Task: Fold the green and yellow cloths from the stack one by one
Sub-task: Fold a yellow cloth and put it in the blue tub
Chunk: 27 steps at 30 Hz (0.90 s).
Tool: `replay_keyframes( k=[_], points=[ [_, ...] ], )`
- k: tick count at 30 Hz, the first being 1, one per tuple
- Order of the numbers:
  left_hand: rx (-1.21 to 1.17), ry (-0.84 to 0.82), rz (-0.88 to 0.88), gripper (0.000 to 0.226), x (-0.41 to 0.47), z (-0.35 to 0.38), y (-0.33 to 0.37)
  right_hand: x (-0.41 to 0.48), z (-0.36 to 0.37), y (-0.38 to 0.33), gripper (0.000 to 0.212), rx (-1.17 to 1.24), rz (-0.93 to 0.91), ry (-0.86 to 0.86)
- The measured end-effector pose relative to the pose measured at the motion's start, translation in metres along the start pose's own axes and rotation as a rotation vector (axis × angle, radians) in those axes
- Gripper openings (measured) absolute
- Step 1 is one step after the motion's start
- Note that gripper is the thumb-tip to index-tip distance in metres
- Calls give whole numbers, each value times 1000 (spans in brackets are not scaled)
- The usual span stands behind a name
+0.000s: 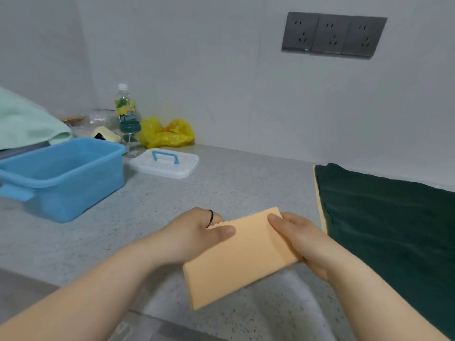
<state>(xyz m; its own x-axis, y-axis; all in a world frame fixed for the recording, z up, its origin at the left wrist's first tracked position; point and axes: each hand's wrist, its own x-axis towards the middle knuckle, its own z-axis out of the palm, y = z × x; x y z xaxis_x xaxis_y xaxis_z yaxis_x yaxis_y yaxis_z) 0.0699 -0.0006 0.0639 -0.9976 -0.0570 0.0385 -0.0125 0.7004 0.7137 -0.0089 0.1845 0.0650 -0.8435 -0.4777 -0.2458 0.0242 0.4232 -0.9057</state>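
Note:
A folded pale orange-yellow cloth [236,257] hangs in the air above the grey counter's front. My left hand [197,232] pinches its upper left edge, thumb on top. My right hand [302,239] grips its right end, thumb pressed on the top face. At the right lies the stack, a dark green cloth [384,217] on top. A thin yellow edge [320,205] of another cloth peeks out from under the green cloth's left side.
A blue plastic tub [61,178] stands at the left, a white lid with a blue handle [163,162] behind it. A bottle [125,107], a yellow bag [167,134] and a mint towel [24,119] sit by the wall. Sockets [332,34] are on the wall.

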Motion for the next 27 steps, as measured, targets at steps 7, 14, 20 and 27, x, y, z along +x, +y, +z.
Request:
replay_keyframes(
  k=[7, 14, 20, 27],
  points=[
    [84, 213, -112, 34, -19, -45, -48, 44, 64, -44, 19, -241, -213, 78],
    [331, 417, -205, 29, -25, -145, -74, 95, 131, -123, 22, -234, -387, -10],
    [497, 738, -215, 19, -22, -237, -101, 138, 181, -214, 31, -214, -663, -34],
    [511, 694, -373, 32, -20, -249, -146, 188, 246, -244, 36, -431, -735, -35]
  ],
)
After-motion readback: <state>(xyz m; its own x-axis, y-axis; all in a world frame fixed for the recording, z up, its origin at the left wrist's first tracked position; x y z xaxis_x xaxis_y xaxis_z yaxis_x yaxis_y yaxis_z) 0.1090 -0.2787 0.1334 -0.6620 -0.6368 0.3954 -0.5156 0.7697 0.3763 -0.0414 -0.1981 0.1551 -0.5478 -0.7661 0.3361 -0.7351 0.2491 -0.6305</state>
